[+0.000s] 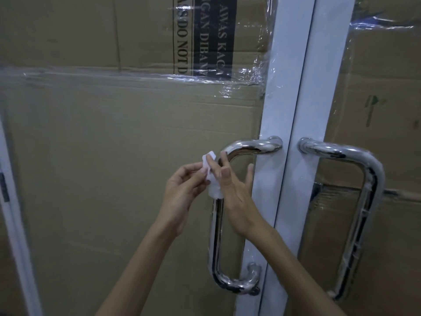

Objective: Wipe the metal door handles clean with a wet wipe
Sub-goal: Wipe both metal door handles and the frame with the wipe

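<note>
Two shiny metal D-shaped handles are fixed to a pair of white-framed doors. The left handle has its upright bar just behind my hands. A small white wet wipe is held against that bar near its upper bend. My left hand pinches the wipe's left edge with its fingertips. My right hand presses on the wipe from the right, with its fingers spread around the bar. The right handle carries remnants of clear plastic film and is untouched.
Brown cardboard covered with clear plastic wrap fills both door panels. The white door frames meet in the middle between the handles. Another white frame edge runs down the far left.
</note>
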Motion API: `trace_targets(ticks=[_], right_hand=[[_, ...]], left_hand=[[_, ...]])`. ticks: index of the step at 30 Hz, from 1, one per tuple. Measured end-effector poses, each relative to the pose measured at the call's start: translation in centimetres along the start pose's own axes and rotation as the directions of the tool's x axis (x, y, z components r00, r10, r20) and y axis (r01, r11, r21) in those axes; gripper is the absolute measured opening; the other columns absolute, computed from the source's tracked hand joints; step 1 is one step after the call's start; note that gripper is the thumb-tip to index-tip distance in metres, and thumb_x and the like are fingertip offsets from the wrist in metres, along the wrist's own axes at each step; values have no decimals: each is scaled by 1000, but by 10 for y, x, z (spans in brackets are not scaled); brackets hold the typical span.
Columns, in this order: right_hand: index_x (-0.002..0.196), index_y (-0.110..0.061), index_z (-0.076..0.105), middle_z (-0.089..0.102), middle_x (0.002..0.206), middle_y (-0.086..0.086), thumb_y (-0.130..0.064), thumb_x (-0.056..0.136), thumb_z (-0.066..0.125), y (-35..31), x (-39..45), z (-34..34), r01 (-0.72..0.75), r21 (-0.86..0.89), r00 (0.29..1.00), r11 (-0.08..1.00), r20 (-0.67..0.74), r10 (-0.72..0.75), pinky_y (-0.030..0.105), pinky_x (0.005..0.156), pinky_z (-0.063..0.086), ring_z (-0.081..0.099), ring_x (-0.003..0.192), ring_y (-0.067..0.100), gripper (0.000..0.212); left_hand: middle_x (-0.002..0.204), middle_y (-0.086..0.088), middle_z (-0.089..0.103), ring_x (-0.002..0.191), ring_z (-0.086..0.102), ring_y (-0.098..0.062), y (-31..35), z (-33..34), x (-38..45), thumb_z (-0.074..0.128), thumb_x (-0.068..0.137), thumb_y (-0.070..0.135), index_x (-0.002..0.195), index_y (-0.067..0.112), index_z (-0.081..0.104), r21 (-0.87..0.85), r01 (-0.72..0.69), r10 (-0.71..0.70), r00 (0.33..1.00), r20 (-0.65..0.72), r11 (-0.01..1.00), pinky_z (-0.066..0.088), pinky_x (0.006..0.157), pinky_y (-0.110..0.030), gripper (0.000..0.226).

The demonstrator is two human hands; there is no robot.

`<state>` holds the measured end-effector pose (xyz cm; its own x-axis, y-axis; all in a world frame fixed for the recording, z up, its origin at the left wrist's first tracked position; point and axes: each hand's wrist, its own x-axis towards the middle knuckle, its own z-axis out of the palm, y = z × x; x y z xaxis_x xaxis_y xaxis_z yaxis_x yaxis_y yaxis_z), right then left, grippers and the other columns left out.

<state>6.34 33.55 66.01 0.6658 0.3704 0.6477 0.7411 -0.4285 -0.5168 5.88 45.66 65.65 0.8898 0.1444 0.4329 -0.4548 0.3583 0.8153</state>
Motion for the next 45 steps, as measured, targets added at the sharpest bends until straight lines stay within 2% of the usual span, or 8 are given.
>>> trace_targets(ticks=[8,12,16,19,24,30,39,45], right_hand=[[125,-42,53,63,120,-24,-73,82,-3,5,-9,-15,-127,295,985,947,-73,155,37,118,3,38,123,-18,77],[113,-24,66,74,100,-9,-60,92,2,11,-15,-29,-154,457,957,876,-152,248,14,93,26,59,109,-2,77],[107,-11,67,75,96,5,-58,86,6,16,-20,-31,-166,570,938,805,-160,307,19,90,40,67,98,11,80],[104,-10,67,74,95,8,-53,94,4,24,-28,-32,-189,610,923,770,-156,351,25,93,44,68,96,15,77],[100,-14,68,75,95,7,-54,96,1,35,-38,-37,-246,634,893,733,-146,427,36,101,43,69,95,16,78],[100,-14,68,75,95,8,-55,95,2,44,-44,-33,-282,648,879,707,-121,461,37,100,43,69,96,18,78],[97,-12,69,75,92,9,-54,96,3,50,-47,-28,-307,656,864,689,-112,491,29,93,46,70,91,15,79],[95,-11,69,74,91,11,-50,97,3,45,-47,-18,-292,632,882,718,-112,457,22,83,47,70,88,16,76]], left_hand=[[84,-1,58,76,52,-13,-16,-43,13,52,94,13,87,15,58,234,45,3,980,-201,971,45,67,-21,9],[87,-2,59,78,53,-16,-26,-36,28,52,94,19,91,15,56,318,83,-7,972,-234,944,41,62,-25,7],[83,5,59,70,54,-6,-51,11,15,48,97,22,94,19,51,189,3,23,990,-138,982,45,59,-18,5],[107,8,64,93,61,1,-80,21,-10,41,100,17,117,14,53,167,-112,132,984,-117,980,48,80,-15,21],[108,-6,72,96,67,-15,-88,1,2,29,102,35,103,10,71,210,145,-149,989,1,967,50,74,-18,48],[136,17,51,125,47,6,-60,18,5,35,100,37,136,24,50,36,-72,72,997,2,997,38,105,-18,41],[118,6,66,108,60,3,-89,-2,-13,59,90,10,120,14,61,223,-144,180,973,-147,964,46,95,-15,30],[59,4,64,53,60,-2,-91,11,8,29,103,21,74,11,62,249,135,-123,990,-62,959,46,55,-15,45]])
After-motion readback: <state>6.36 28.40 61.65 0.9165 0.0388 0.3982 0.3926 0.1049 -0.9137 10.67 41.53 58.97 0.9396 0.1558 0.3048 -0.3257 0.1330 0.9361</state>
